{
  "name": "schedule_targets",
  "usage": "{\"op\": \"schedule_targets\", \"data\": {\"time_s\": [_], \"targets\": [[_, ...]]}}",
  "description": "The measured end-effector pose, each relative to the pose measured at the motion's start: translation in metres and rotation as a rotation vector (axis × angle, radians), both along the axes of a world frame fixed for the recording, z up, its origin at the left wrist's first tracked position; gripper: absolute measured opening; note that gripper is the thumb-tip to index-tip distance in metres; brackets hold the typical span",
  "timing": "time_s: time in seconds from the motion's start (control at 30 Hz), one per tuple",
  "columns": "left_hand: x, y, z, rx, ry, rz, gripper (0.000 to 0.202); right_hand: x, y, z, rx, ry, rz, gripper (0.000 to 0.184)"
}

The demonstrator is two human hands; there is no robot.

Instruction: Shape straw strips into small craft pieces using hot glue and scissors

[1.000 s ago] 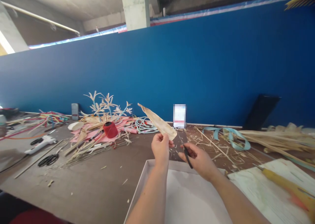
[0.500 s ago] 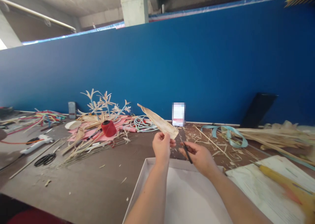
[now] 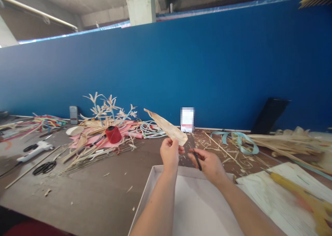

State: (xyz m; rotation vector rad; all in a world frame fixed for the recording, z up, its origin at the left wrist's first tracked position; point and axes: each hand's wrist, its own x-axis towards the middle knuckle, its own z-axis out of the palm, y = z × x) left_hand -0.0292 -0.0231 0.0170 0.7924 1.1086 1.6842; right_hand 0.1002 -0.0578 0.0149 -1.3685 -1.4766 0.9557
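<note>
My left hand (image 3: 169,154) pinches a pale, dry leaf strip like a corn husk (image 3: 166,127) near its wide lower end. The strip slants up to the left and narrows to a brownish tip. In my right hand (image 3: 210,165) are black-handled scissors (image 3: 197,160), seen nearly edge-on, with their thin blades pointing up. The blades are just right of the strip's cut end, with a small gap between them. Both hands are above the far edge of a white open box (image 3: 153,184).
To the left lie a red thread spool (image 3: 113,135), black scissors (image 3: 44,167), a white glue gun (image 3: 35,151) and husk flowers (image 3: 100,108). Behind stands a blue partition (image 3: 155,66). Light blue ribbon (image 3: 243,146), husk bundles (image 3: 282,144) and a yellow-handled tool (image 3: 287,185) are at right.
The scissors' blades have come slightly away from the strip's end. My left hand keeps its pinch on the strip. The whole view has shifted a little.
</note>
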Motion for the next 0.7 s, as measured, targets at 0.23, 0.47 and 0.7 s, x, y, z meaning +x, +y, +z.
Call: {"op": "schedule_targets", "data": {"time_s": [0.23,0.47,0.7], "targets": [[0.0,-0.009,0.006,-0.002,0.275,0.018,0.018,0.004,0.005,-0.003,-0.028,0.354,-0.075,0.047],[0.011,-0.019,0.007,0.136,0.662,-0.077,0.015,0.012,0.012,-0.008,-0.028,0.65,-0.083,0.043],[0.012,-0.016,0.005,0.056,0.482,-0.287,0.027,0.012,0.009,0.001,-0.066,0.765,-0.097,0.038]]}}
